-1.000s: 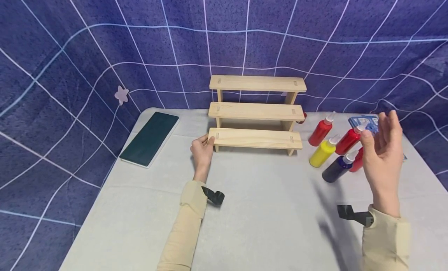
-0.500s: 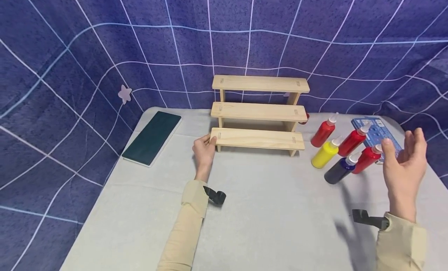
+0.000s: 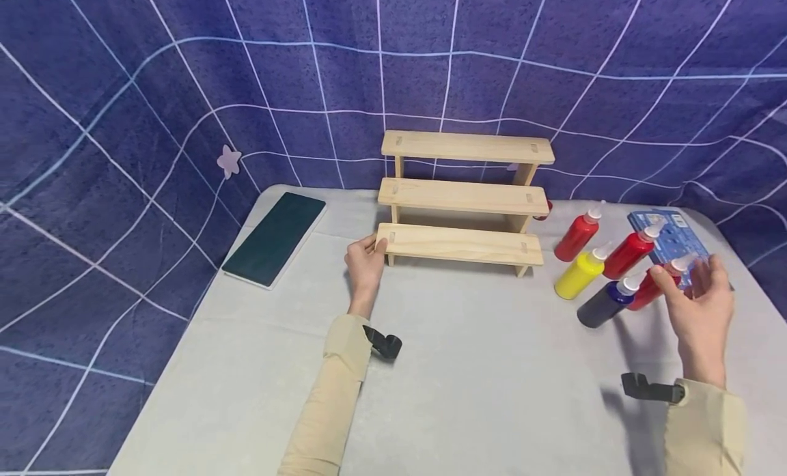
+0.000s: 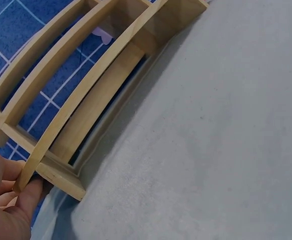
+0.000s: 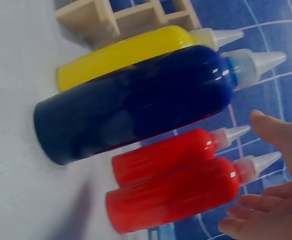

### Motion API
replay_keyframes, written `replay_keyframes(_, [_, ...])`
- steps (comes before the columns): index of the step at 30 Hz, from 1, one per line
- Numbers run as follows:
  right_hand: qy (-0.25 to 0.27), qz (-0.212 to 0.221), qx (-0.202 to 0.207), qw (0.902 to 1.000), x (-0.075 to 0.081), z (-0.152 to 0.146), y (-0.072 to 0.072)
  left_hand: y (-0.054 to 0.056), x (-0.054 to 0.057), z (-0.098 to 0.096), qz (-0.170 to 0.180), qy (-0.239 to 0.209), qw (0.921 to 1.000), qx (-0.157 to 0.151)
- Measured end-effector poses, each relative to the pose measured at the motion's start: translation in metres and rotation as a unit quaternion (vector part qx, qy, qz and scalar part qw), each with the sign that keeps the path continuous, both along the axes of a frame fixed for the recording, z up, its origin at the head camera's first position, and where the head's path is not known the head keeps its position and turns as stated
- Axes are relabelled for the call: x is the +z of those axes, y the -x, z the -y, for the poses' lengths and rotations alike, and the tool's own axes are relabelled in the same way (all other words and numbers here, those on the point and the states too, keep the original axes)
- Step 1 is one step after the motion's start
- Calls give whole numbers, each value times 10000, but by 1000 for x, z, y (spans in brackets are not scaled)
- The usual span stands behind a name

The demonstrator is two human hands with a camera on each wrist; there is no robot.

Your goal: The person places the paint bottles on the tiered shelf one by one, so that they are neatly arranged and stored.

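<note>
Red bottle (image 5: 173, 196), front one of three, stands on the white table (image 3: 467, 367), just beside the dark blue bottle (image 3: 604, 304), and here's the right hand (image 3: 702, 319), thumb and fingers wide near its nozzle! The left hand (image 3: 365, 266) pinches the wooden shelf (image 3: 461, 244) at its bottom step.

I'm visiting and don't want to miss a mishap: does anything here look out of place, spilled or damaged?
No spill or damage shows, and the bottles stand upright. One oddity: something red pokes out behind the right end of the wooden stand, apart from the bottles, too hidden to identify.
</note>
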State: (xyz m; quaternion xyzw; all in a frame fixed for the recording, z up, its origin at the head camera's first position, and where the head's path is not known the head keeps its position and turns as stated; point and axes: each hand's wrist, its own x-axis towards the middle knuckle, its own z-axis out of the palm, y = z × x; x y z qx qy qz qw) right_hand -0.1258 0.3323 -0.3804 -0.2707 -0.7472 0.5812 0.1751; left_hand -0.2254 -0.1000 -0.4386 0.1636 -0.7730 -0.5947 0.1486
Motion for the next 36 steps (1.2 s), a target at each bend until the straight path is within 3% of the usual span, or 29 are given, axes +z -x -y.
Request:
replay_keyframes(7, [402,-153,-81,9990,-20,-6,4,0,0,-3,-25,9,10000,-17])
replay_keyframes(14, [-384,-40,-21,9993,-32,-12,8,0,0,-2,-94,7,9999,-52])
replay_keyframes(21, [-330,-23,155,9993,-43,-17,6,1,-1,-2,-125,82,9999,-53])
replay_keyframes(30, [-247,166,93,9995,-43,-16,7,2,-2,-1,-138,43,9999,-35])
replay_keyframes(36, [-129,-63,-51,9999,-35,-13,7,2,-2,1,-77,-2,10000,-26])
